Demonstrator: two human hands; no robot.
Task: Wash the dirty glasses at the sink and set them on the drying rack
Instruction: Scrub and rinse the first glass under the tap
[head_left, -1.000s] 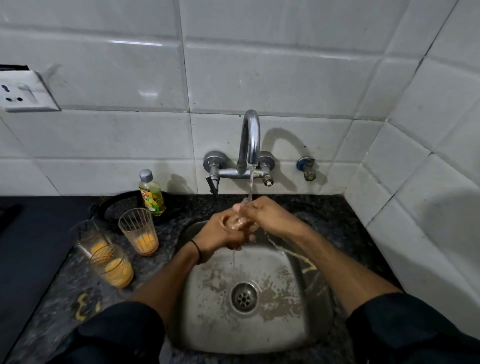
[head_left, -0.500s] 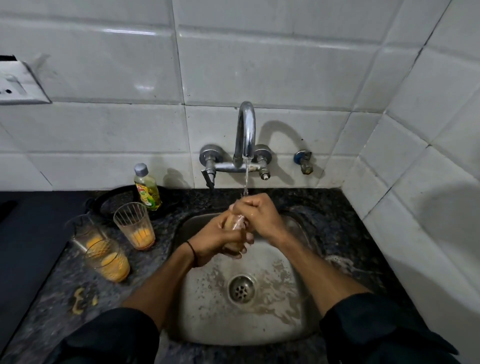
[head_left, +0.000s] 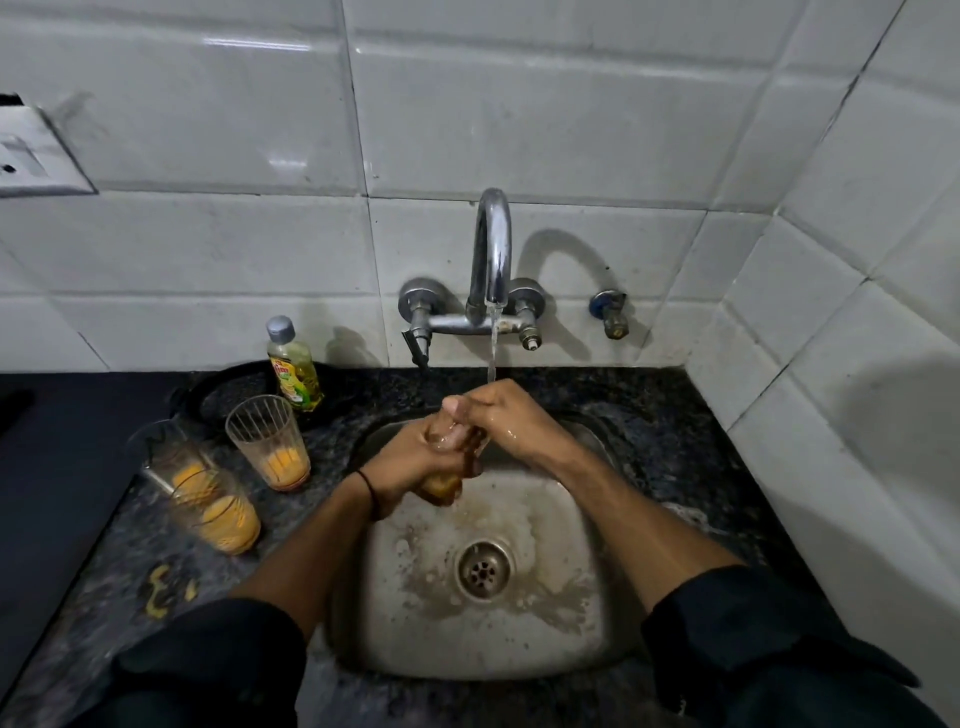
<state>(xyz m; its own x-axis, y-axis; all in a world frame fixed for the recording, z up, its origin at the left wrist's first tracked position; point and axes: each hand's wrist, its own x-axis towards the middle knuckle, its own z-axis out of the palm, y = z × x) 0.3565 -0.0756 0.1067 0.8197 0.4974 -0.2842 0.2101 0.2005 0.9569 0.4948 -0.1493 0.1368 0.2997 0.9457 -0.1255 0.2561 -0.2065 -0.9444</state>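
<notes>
Fingers (head_left: 460, 408) of both hands closed on one glass (head_left: 441, 486), held above the rear left part of the sink (head_left: 582, 639). Left hand (head_left: 410, 462) wrapped round the body of it, thin dark band at the wrist. Right hand (head_left: 506, 421) curled over the mouth end, wet, directly under the falling water (head_left: 492, 353). Glass tilted, base toward the person, clear with a brownish-orange film at the bottom.

Counted from far left of the sink:
- One white socket plate (head_left: 36, 161) on the tiled wall (head_left: 234, 249).
- One small yellow spill (head_left: 163, 597) on the dark speckled bench (head_left: 670, 447), near the sink's front left corner.
- Three more dirty glasses left of the sink, all ribbed and clear with orange-yellow residue low inside: two close together (head_left: 166, 457) (head_left: 215, 512), one (head_left: 267, 441) upright nearer the sink's rim.
- One black round pan (head_left: 228, 387) behind them, one bottle (head_left: 293, 364) of yellow-green liquid with a grey cap at its right edge.
- One chrome tap (head_left: 491, 249) on the wall behind the sink, two knobs, running.
- One drain (head_left: 483, 569) at the middle of the stained steel basin.
- One small valve (head_left: 610, 314) on the wall, behind the sink's right side.

Two dark sleeves (head_left: 753, 649) at the near edge.
</notes>
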